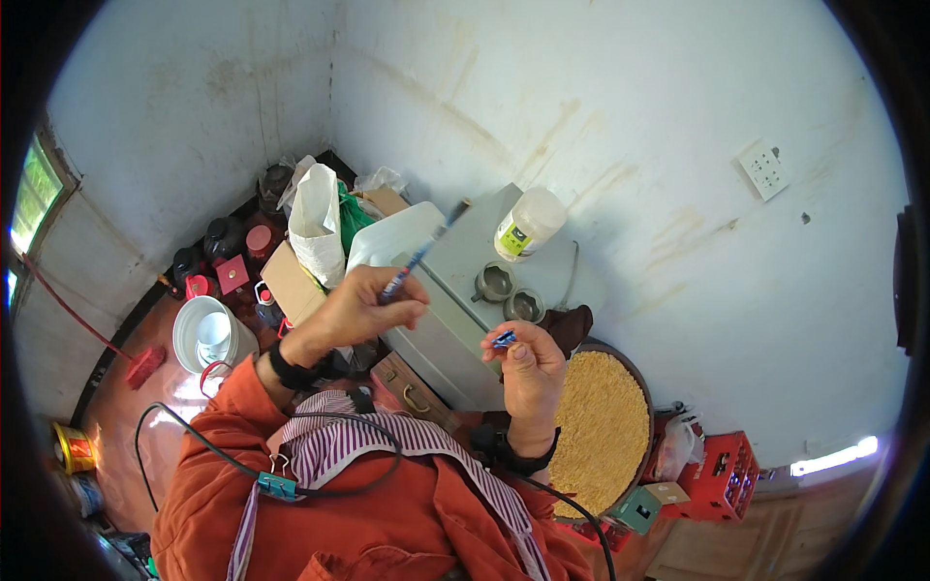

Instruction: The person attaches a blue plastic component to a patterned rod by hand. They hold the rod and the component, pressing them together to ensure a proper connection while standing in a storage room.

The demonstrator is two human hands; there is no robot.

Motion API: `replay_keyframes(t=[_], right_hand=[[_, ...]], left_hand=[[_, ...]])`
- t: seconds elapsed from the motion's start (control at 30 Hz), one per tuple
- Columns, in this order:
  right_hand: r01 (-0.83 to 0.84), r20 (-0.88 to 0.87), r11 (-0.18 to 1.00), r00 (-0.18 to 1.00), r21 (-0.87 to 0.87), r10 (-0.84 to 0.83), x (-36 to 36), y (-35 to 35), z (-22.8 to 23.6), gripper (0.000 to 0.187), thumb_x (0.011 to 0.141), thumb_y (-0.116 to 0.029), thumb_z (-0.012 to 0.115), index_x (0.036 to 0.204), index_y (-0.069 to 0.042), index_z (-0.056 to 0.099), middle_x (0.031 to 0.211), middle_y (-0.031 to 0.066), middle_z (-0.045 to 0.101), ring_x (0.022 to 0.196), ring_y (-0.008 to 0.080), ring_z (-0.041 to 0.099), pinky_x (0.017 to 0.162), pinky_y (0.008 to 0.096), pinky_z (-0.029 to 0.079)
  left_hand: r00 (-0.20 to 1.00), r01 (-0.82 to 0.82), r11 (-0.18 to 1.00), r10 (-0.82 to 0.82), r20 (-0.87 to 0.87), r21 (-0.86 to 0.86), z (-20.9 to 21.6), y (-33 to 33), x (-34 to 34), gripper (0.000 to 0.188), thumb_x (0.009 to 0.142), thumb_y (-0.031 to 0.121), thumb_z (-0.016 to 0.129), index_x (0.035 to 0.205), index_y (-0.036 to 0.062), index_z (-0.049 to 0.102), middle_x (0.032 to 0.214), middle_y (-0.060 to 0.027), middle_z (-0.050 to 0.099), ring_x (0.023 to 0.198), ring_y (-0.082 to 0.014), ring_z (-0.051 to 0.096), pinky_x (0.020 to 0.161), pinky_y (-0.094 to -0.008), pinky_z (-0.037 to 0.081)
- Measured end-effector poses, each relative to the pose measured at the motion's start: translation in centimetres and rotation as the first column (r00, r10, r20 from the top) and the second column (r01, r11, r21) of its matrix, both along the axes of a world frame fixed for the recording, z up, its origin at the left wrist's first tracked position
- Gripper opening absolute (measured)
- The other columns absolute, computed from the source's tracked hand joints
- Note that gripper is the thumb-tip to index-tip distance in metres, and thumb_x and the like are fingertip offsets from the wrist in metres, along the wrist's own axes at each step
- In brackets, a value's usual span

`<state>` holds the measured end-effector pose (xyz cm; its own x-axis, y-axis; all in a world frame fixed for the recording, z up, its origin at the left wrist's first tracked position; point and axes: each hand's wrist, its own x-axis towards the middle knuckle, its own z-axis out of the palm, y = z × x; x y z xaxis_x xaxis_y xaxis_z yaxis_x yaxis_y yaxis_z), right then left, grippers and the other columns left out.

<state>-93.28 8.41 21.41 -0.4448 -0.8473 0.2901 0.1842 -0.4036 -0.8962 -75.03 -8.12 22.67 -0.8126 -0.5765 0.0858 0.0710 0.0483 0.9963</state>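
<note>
Raised in front of my chest, my left hand (pixel 360 308) is closed around a slim pen (pixel 422 258) with a blue and white patterned barrel. The pen slants up and to the right, its dark end in the air. To the right and a little lower, my right hand (pixel 532 376) pinches a small shiny blue piece (pixel 504 339) between thumb and fingers. Its kind is too small to make out; its colour is like the pen's. The two hands are apart. Behind them stands a grey-white cabinet (pixel 426 356).
On the cabinet are a white-lidded jar (pixel 530 224) and two glass cups (pixel 495 282). A round tub of yellow grains (pixel 599 426) and a red crate (pixel 722 476) stand at the right. A white bucket (pixel 194 324), bottles and a red broom (pixel 145 367) are at the left. A black cable (pixel 199 443) crosses my body.
</note>
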Motion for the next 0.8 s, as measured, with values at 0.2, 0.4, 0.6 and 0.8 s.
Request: replay_keyframes(t=[0.2, 0.4, 0.6, 0.8], right_hand=[[-0.033, 0.079, 0.999, 0.996, -0.029, 0.035, -0.3, -0.6, -0.3, 0.03, 0.088, -0.021, 0.067, 0.102, 0.004, 0.062, 0.091, 0.0121, 0.065, 0.08, 0.0172, 0.061, 0.073, 0.0294, 0.048], [-0.065, 0.14, 0.997, 0.988, -0.049, 0.071, 0.0, -1.3, -1.1, 0.027, 0.088, -0.019, 0.067, 0.1, 0.004, 0.062, 0.087, 0.0098, 0.064, 0.08, 0.0166, 0.061, 0.073, 0.0296, 0.048], [-0.028, 0.142, 0.999, 0.989, -0.028, 0.032, -0.1, -0.8, -1.6, 0.026, 0.087, -0.018, 0.068, 0.098, 0.004, 0.062, 0.088, 0.0107, 0.063, 0.078, 0.0163, 0.061, 0.074, 0.0297, 0.049], [0.14, -0.295, 0.97, 0.952, 0.2, -0.076, -1.3, 1.0, -3.2, 0.022, 0.085, -0.016, 0.068, 0.091, 0.004, 0.063, 0.086, 0.0093, 0.061, 0.075, 0.0135, 0.059, 0.07, 0.0248, 0.046]], left_hand=[[0.991, -0.054, 0.997, 0.047, 0.126, 0.052, -1.8, -1.8, 2.1, 0.007, 0.087, 0.006, 0.064, 0.089, -0.0005, 0.064, 0.068, 0.0, 0.061, 0.063, -0.0055, 0.058, 0.057, -0.0203, 0.046], [0.996, 0.062, 0.996, -0.066, 0.059, 0.069, -2.8, -1.0, 0.9, 0.008, 0.088, 0.007, 0.063, 0.09, -0.0004, 0.063, 0.074, -0.0001, 0.06, 0.065, -0.0064, 0.057, 0.061, -0.0214, 0.048], [0.989, 0.086, 0.994, -0.093, 0.118, 0.067, -3.7, -0.5, 0.9, 0.009, 0.089, 0.008, 0.063, 0.09, -0.0003, 0.063, 0.073, 0.0009, 0.061, 0.066, -0.0059, 0.057, 0.061, -0.021, 0.047], [0.98, 0.125, 0.99, -0.133, 0.145, 0.061, -5.6, -0.4, 0.8, 0.01, 0.089, 0.012, 0.062, 0.088, 0.0019, 0.063, 0.067, 0.0033, 0.057, 0.059, -0.004, 0.053, 0.053, -0.02, 0.043]])
